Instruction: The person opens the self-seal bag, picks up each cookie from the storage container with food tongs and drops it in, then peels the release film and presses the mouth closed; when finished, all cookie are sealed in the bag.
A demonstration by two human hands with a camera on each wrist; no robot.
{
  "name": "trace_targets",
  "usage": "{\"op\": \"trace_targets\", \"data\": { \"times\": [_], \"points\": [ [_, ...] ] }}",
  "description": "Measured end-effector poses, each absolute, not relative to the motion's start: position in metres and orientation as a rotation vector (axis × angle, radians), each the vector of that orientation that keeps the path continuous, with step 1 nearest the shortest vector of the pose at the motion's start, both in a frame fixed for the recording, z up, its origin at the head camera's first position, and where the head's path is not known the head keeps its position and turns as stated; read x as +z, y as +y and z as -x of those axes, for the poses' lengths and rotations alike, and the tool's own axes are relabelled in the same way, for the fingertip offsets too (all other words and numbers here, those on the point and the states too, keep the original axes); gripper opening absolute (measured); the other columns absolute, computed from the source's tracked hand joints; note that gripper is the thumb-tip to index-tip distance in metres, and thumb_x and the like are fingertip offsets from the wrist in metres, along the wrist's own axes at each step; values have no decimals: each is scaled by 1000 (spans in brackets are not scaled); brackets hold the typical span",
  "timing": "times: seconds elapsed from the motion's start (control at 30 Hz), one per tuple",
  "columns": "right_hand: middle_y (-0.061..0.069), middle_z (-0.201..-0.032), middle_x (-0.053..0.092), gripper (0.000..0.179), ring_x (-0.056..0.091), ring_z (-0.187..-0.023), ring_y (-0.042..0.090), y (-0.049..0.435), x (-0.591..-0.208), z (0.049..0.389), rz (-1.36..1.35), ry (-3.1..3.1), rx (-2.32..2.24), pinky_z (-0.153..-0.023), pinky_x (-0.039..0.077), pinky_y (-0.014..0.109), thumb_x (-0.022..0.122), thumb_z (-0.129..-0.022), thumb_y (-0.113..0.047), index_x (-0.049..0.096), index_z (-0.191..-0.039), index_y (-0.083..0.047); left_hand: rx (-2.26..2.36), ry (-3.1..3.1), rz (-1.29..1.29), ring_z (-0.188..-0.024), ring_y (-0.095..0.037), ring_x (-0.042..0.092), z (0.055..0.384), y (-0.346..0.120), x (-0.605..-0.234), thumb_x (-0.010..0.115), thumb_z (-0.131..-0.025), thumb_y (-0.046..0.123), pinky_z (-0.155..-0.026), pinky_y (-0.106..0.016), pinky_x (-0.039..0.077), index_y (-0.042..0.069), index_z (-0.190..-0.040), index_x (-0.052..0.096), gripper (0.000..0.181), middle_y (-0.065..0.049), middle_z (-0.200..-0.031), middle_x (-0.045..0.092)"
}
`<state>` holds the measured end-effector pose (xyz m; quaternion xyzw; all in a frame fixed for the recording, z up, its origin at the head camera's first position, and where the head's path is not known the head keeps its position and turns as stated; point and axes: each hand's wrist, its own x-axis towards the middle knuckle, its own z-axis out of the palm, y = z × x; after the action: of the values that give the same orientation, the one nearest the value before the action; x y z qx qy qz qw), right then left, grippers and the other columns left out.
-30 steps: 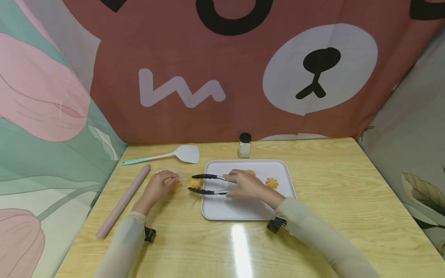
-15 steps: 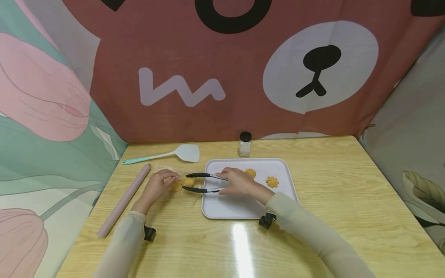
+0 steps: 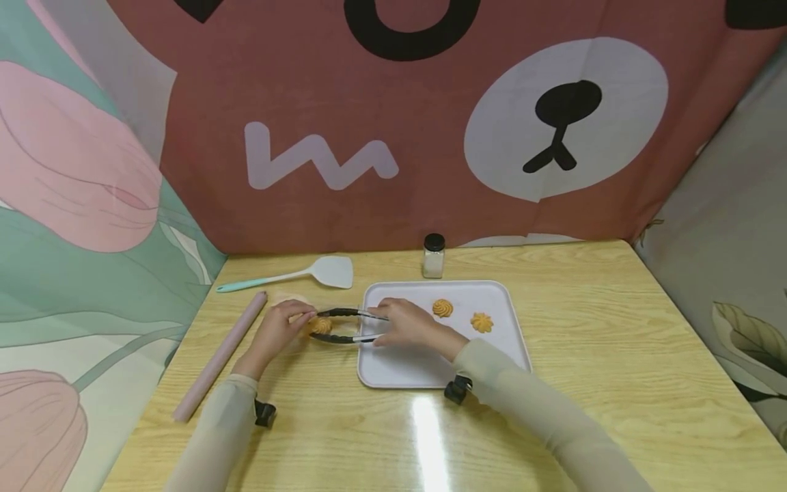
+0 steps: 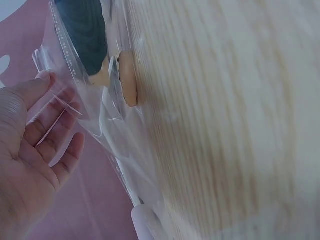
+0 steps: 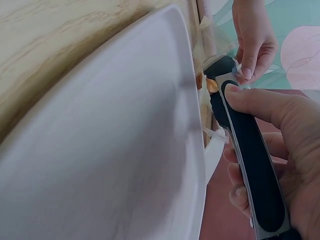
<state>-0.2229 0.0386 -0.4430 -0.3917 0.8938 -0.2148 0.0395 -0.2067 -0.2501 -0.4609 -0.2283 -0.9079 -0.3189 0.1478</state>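
Observation:
My left hand [image 3: 278, 333] pinches the edge of a clear plastic bag [image 4: 82, 95] between thumb and fingers, holding its mouth up. One flat round cookie [image 4: 128, 79] lies inside the bag in the left wrist view. In my right hand [image 3: 410, 324] is a pair of tongs [image 5: 255, 172] with black tips, gripped by the handles. A piped swirl cookie [image 3: 322, 326] sits between the tong tips at the bag's mouth, close to my left fingertips. Under my right hand is a white tray [image 3: 393, 377] bearing two more swirl cookies, one [image 3: 442, 307] nearer, one [image 3: 482, 322] farther right.
Behind the bag lies a white spatula [image 3: 332, 272] with a mint handle. A pinkish rolled tube [image 3: 221, 355] lies left of my left hand. Beyond the tray stands a small black-lidded jar [image 3: 433, 257]. Printed cloths hang around the wooden table [image 3: 584, 328].
My right hand has moved left, carrying the tongs and cookie from the tray's left edge to the bag's mouth. My left hand stays in place.

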Motion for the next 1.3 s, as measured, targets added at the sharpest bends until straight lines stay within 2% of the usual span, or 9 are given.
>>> {"op": "trace_targets", "data": {
  "times": [0.17,0.43,1.0,1.3],
  "points": [
    [9,-110,63,66,59,-95,20,30,-442,224,1211,2729,-664,-83,50,34,80,-75,-32,57,-130,-3,-921,-2612,664,-87,-28,65,207,-249,-460,69,-85,5,-80,-44,52,2,-93,74,10,-9,-91,70],
    [12,-120,60,68,58,-104,23,17,-440,226,1185,2731,-593,-91,48,34,79,-77,-36,54,-133,-6,-916,-2615,628,-89,-30,65,205,-250,-459,69,-85,4,-80,-45,52,2,-94,74,11,-11,-93,69],
    [13,-128,56,71,55,-114,26,4,-443,226,1080,2677,-595,-96,46,35,78,-77,-36,51,-136,-7,-891,-2594,653,-87,-29,65,206,-249,-459,69,-84,2,-78,-44,53,2,-93,74,10,-11,-91,70],
    [12,-116,62,73,59,-98,22,16,-445,226,1110,2705,-639,-84,50,32,80,-74,-37,53,-134,-4,-884,-2565,666,-86,-29,65,207,-250,-460,70,-83,1,-78,-45,53,2,-92,74,10,-10,-90,70]
  ]
}}
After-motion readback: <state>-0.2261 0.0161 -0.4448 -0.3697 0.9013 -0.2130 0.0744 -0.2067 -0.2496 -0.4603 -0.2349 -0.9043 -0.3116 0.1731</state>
